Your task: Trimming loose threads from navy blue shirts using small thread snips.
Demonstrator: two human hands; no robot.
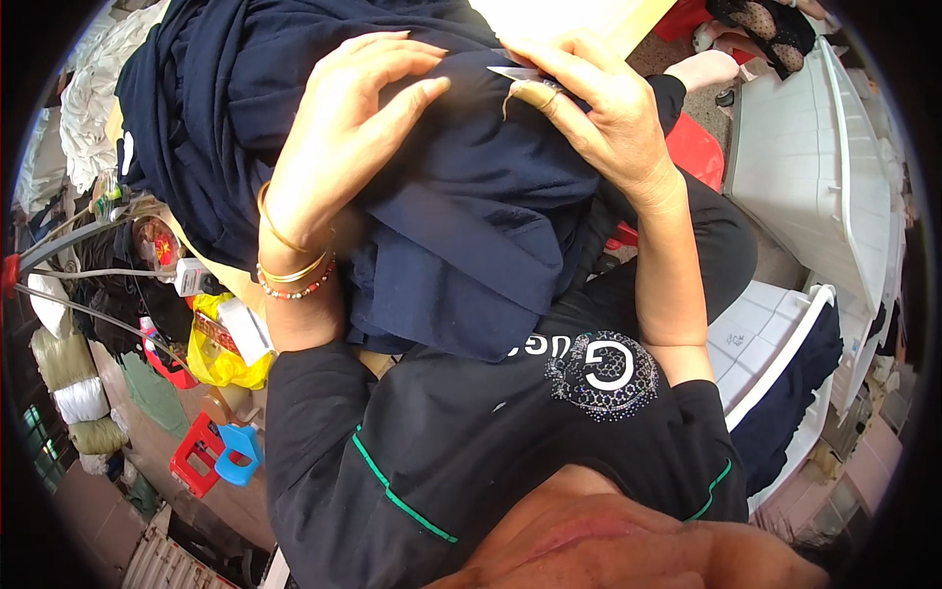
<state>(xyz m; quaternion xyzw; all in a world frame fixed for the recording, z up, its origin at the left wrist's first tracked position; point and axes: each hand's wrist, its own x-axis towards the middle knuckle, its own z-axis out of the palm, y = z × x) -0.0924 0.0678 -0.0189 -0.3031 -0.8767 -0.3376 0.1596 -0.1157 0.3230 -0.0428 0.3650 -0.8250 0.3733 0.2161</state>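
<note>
The left hand (339, 137) lies flat with fingers spread and released on the bunched dark navy cloth garment (471, 216), which is heaped in the person's lap. The right hand (599, 108) has its fingers pinched around a small silvery metal thread snip (512, 73), pressed to the same cloth. Judged risk: the blade tip sits near the left fingertips and could nick skin or fabric if the loose folds shift.

Small blade (512, 73): mostly concealed under the right hand (599, 108); its kind cannot be told. Navy garment (461, 216): top cut off by the picture's edge. Tabletop (549, 18): largely covered.
</note>
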